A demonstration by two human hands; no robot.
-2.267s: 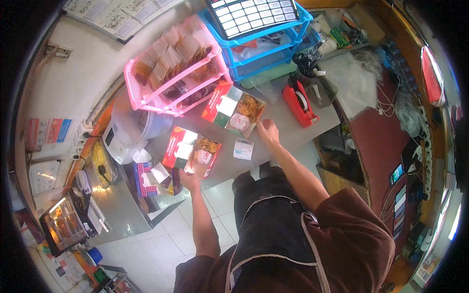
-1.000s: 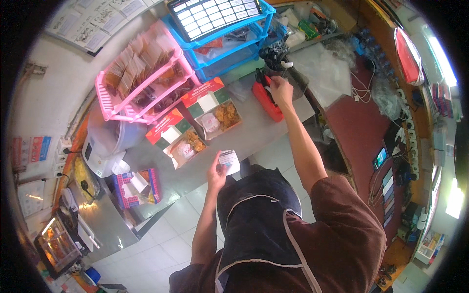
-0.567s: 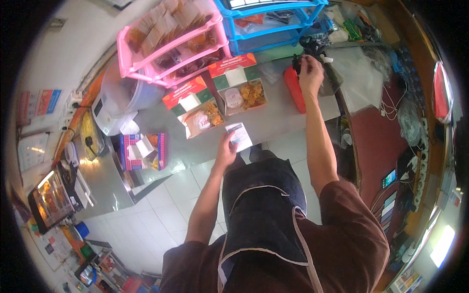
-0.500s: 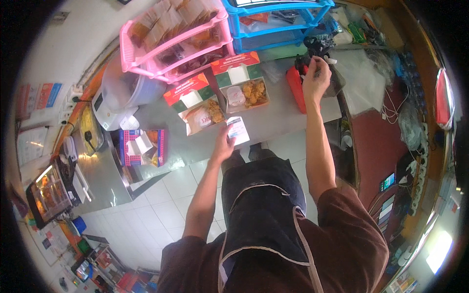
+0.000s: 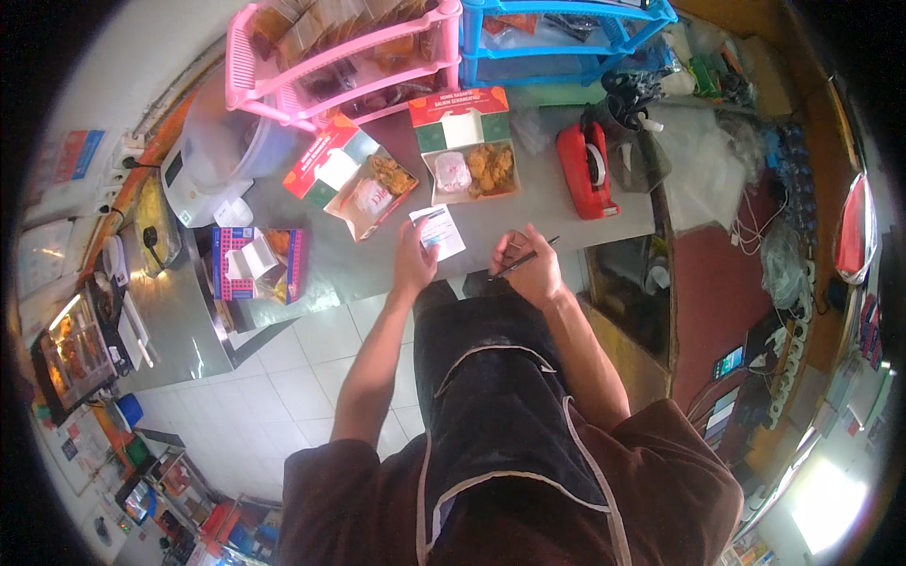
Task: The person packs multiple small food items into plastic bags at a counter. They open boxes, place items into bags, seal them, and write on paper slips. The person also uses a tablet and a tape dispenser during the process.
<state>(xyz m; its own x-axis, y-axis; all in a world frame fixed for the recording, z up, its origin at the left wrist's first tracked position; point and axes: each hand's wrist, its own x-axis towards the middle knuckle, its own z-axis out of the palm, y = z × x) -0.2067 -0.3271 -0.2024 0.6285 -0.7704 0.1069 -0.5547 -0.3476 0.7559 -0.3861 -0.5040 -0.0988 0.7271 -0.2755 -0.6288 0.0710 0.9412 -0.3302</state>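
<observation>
My left hand (image 5: 415,257) grips a small white paper slip (image 5: 442,233) by its left side, over the near edge of the steel counter (image 5: 368,278). To its right, my right hand (image 5: 530,269) is closed around a dark pen (image 5: 525,258) that lies slantwise across the fingers. Just beyond the slip stand two open meal boxes with red and green lids: a left box (image 5: 357,224) turned at an angle and a right box (image 5: 479,197). Each contains fried chicken (image 5: 491,170) and a white wrapped bundle (image 5: 453,173).
A red tape dispenser (image 5: 596,208) stands at the right, near a holder of black items (image 5: 625,104). Pink (image 5: 344,61) and blue (image 5: 538,71) racks line the back. A blue-pink box (image 5: 225,264) and a white scale (image 5: 179,193) sit left.
My right hand has come back from the holder beside the tape dispenser, now with a pen in it. The left meal box appears shifted left and turned. My left hand still grips the slip.
</observation>
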